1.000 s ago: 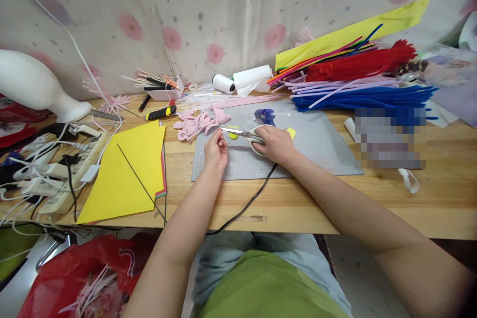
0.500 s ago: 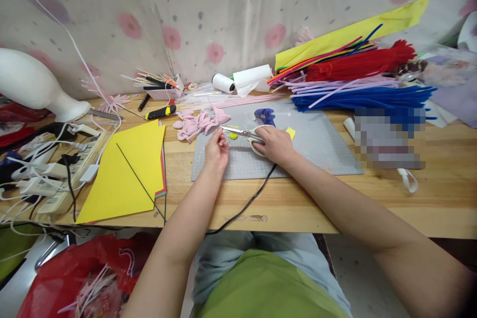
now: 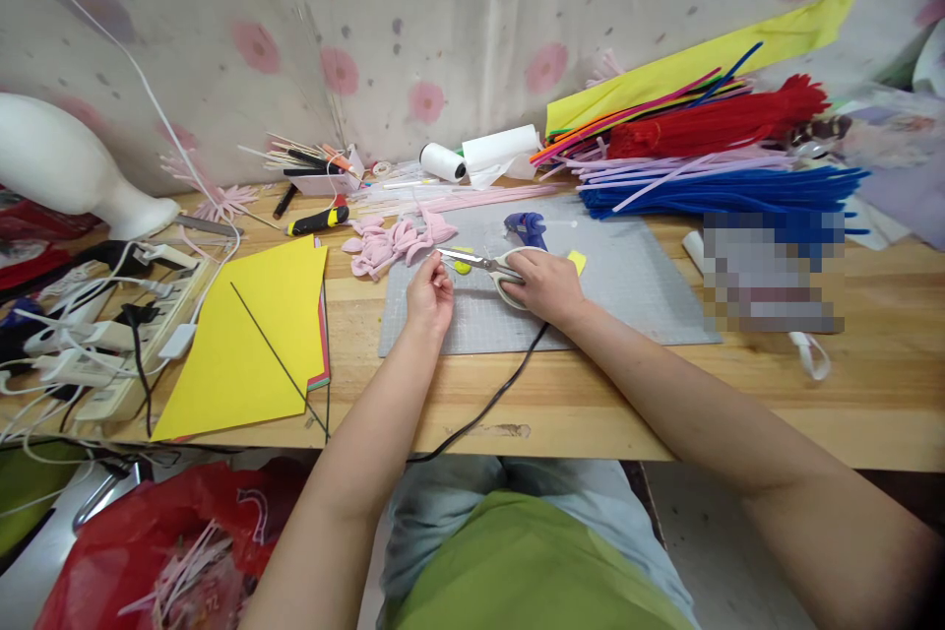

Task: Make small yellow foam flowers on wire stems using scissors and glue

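Head view: metal scissors with slender silver blades and rounded off-white handle loops (image 3: 488,265), positioned over the grey gridded cutting mat (image 3: 620,305). Fingers of the right hand (image 3: 546,282) clamp the handles; those of the left hand (image 3: 430,295), at the blade tips, are drawn together, their contents too small to tell.

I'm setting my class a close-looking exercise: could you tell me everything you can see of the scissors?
The scissors have slim, silvery blades that look like metal, joined at a pivot, and pale, plastic-looking handles. The right hand grips the handles, partly hiding them. The scissors point toward the fingertips of the left hand, over the grey mat; whether the tips touch that hand is too small to tell. The blades look closed or nearly so.
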`<state>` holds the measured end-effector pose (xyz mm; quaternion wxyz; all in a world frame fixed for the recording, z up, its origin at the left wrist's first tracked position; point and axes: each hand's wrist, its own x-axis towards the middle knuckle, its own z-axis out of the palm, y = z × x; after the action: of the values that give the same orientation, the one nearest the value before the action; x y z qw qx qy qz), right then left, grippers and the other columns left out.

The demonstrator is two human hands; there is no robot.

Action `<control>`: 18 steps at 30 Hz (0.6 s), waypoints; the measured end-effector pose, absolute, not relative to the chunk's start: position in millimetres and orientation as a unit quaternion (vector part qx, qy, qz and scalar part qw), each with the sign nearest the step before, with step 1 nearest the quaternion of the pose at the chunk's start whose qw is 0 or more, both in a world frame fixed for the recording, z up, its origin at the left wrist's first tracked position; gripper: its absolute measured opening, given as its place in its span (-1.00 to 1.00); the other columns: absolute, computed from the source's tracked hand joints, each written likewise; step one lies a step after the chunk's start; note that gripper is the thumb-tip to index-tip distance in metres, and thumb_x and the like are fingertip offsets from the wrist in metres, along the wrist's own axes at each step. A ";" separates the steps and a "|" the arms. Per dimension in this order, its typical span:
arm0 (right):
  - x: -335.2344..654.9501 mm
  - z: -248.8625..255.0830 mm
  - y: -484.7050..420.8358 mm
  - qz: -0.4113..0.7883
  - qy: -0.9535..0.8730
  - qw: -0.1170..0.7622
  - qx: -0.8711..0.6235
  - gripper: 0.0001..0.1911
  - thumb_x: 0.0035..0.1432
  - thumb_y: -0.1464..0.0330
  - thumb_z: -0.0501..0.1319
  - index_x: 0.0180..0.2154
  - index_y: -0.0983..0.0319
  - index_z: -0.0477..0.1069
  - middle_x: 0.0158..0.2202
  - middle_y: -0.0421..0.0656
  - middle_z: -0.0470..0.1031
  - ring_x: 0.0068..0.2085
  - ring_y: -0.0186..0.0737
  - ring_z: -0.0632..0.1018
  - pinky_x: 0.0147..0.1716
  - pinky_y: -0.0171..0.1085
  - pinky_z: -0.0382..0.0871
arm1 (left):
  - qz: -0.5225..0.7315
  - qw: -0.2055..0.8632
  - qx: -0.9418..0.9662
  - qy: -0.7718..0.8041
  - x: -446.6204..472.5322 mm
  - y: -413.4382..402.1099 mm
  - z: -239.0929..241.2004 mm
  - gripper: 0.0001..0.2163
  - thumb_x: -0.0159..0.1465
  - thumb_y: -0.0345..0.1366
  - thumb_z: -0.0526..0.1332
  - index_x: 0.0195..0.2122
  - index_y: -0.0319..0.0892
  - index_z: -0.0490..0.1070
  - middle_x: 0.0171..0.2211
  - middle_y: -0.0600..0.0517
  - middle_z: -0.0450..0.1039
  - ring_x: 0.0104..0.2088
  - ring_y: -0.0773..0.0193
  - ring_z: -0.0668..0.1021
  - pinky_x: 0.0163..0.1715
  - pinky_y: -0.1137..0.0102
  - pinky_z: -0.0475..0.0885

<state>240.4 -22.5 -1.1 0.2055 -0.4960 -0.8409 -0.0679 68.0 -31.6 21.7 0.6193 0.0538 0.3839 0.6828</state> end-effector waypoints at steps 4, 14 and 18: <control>240.2 -1.0 -22.7 -0.057 -0.841 0.198 -0.501 -0.74 0.15 0.21 0.06 -0.33 0.25 0.40 -0.33 -0.06 0.49 -0.30 -0.18 0.41 -0.46 -0.28 -0.03 | 0.681 0.618 0.056 0.390 68.1 -31.5 22.3 -0.90 0.05 -0.47 0.27 -0.53 -0.26 0.34 -0.66 0.21 0.21 -0.72 0.67 0.18 -0.71 0.72 0.13; 242.4 4.9 -22.7 -0.005 -0.789 0.320 -0.524 -0.79 0.08 0.20 0.12 -0.34 0.22 0.34 -0.38 -0.10 0.47 -0.35 -0.20 0.44 -0.44 -0.29 0.11 | 0.686 0.612 0.084 0.385 69.4 -30.5 18.3 -0.94 0.04 -0.48 0.25 -0.50 -0.26 0.37 -0.65 0.20 0.21 -0.71 0.66 0.20 -0.69 0.69 0.17; 256.2 25.5 -29.3 0.001 -0.720 0.453 -0.526 -0.75 0.04 0.14 0.17 -0.39 0.18 0.30 -0.46 -0.18 0.40 -0.43 -0.26 0.40 -0.45 -0.29 0.17 | 0.683 0.624 0.067 0.374 68.4 -29.5 17.6 -0.93 0.10 -0.48 0.20 -0.51 -0.26 0.36 -0.64 0.19 0.22 -0.71 0.65 0.21 -0.68 0.69 0.20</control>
<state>256.2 -29.3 25.5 0.4533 -0.5258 -0.7198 0.0014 68.4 -29.5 17.6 0.6241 0.0670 0.3742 0.6827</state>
